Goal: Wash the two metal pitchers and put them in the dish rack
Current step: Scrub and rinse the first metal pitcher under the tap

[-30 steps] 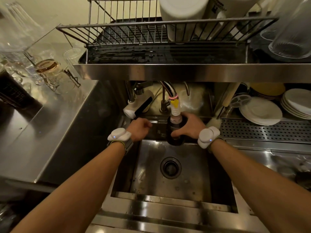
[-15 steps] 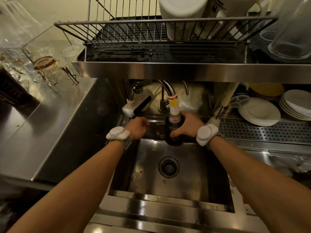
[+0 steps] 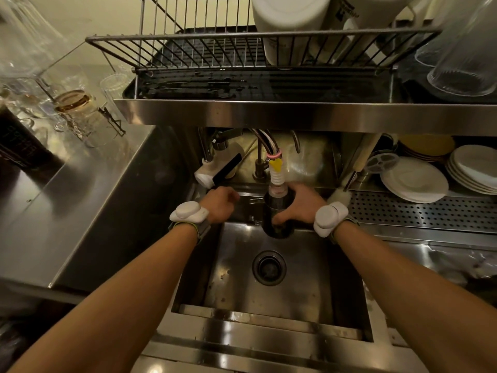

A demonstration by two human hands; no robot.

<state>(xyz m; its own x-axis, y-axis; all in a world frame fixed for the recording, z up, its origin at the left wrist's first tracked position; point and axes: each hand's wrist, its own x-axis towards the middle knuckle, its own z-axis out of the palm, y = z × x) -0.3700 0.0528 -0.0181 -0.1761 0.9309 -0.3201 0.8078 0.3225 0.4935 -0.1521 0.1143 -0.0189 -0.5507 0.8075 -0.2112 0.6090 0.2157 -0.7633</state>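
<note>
1. Rinsing is the step in hand, as I judge it: your right hand (image 3: 297, 204) is wrapped around a dark metal pitcher (image 3: 278, 215), fingers curled on its far side and thumb across its front, holding it upright over the back edge of the sink (image 3: 295, 292).
2. Just above that hand, the ribbed white nozzle (image 3: 277, 179) of the faucet dips into the pitcher's mouth. Whether water is flowing you cannot tell from here.
3. Your left hand (image 3: 219, 204) sits well apart from the pitcher, to its left, closed into a loose fist just below the white faucet handle (image 3: 219, 168). Whether it grips anything I cannot tell; the fingers are hidden.
4. Only one pitcher shows. The second is not in view, so I judge the task to be at an early stage.
5. Next, you likely need water control from the left hand, then a swirl and a tip-out over the drain (image 3: 269, 267) below your wrists.
6. The dish rack (image 3: 188, 49) stands above and beyond both hands, past the steel shelf edge. Its left portion is free; white containers (image 3: 290, 25) fill the right.
7. Lifting there calls for clearing the nozzle first, then the shelf lip. A wet metal wall may slip, so keep the grip firm.
</note>
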